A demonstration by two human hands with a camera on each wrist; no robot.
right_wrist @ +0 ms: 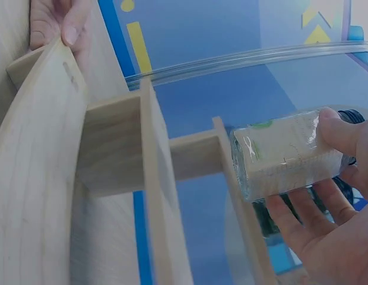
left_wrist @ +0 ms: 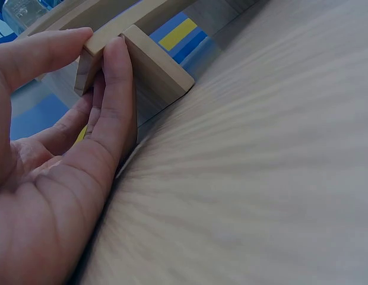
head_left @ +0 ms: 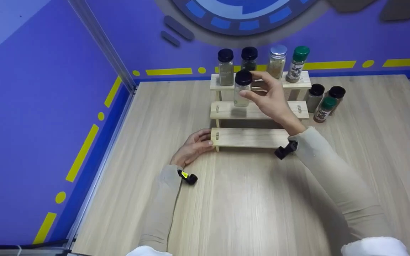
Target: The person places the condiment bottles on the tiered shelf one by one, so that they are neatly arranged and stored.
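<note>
My right hand holds a clear glass spice jar with a black cap, between thumb and fingers, above the middle step of a three-step wooden rack. In the right wrist view the jar lies sideways across the picture, pale inside, thumb near its cap. My left hand grips the left end of the rack's lowest step. Close up in the left wrist view, that hand's thumb and fingers touch the step's wooden corner.
On the top step stand two black-capped jars, a silver-capped jar and a green-capped jar. Right of the rack, two black-capped jars and a small green-capped jar stand on the table. Blue panels rise behind and left.
</note>
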